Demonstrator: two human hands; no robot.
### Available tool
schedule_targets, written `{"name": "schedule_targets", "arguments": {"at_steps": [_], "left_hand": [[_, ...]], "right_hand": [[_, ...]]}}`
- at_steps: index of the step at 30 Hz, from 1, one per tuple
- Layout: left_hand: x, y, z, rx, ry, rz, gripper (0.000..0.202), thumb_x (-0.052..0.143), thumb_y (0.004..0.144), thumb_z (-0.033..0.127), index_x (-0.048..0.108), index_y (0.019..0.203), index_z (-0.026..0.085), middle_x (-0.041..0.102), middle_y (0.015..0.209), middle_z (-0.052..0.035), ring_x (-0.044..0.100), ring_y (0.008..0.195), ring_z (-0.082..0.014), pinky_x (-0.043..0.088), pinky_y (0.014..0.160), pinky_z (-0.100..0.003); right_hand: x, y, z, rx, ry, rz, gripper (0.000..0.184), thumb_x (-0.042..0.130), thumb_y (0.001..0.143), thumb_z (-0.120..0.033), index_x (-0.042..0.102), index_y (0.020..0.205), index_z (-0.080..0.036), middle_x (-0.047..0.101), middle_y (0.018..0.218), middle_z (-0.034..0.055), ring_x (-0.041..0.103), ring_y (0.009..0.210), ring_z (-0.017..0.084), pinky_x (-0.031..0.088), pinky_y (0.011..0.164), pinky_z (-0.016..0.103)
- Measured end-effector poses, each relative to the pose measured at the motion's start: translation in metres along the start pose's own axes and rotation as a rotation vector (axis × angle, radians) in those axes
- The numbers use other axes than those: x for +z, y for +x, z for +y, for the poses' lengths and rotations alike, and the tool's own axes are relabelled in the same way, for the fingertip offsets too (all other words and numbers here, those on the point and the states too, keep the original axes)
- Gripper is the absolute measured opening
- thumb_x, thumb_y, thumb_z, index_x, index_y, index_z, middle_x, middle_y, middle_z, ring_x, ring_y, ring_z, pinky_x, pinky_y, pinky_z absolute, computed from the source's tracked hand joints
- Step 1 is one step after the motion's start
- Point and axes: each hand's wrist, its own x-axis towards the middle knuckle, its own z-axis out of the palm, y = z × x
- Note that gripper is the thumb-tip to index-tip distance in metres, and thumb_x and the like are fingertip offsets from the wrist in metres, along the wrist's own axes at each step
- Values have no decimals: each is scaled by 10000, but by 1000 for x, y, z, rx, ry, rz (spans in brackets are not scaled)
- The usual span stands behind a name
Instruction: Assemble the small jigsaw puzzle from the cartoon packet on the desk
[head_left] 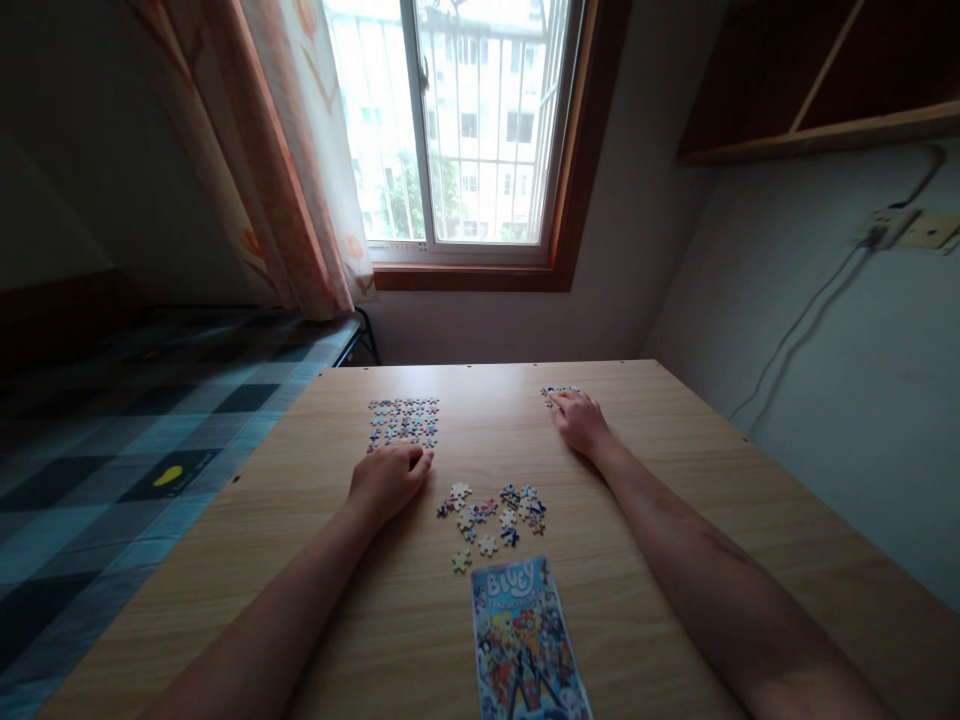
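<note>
Both my forearms reach out over a light wooden table (675, 600). My left hand (390, 478) rests knuckles up with its fingers curled, just below a neat grid of puzzle pieces (403, 422); whether it holds a piece is hidden. My right hand (579, 420) lies further out, fingertips on a small clump of puzzle pieces (555, 393). Between my arms lies a loose scatter of pieces (495, 515). Below that scatter sits a colourful picture card (525, 645) with cartoon figures.
A bed with a blue and black checked cover (150, 440) adjoins the table's left side. A window (465, 130) with an orange patterned curtain (292, 160) faces me. A wooden shelf (825, 90) and a wall socket with cable (892, 228) are on the right wall.
</note>
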Motion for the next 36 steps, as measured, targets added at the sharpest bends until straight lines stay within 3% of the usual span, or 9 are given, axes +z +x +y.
{"name": "schedule_targets", "arguments": {"at_steps": [12, 36], "left_hand": [[0, 0, 0, -2, -2, -2, 467, 335, 949, 479, 708, 803, 237, 737, 936, -59, 656, 830, -234, 412, 631, -310], [-1, -1, 0, 11, -14, 3, 462, 346, 951, 477, 706, 800, 229, 736, 936, -68, 652, 829, -229, 424, 638, -306]], "right_hand": [[4, -1, -1, 19, -36, -15, 366, 415, 982, -314, 672, 1242, -294, 618, 1283, 62, 516, 1156, 246, 421, 938, 370], [2, -4, -5, 34, -38, -30, 410, 375, 999, -309, 623, 1324, -284, 594, 1317, 84, 502, 1179, 248, 414, 967, 380]]}}
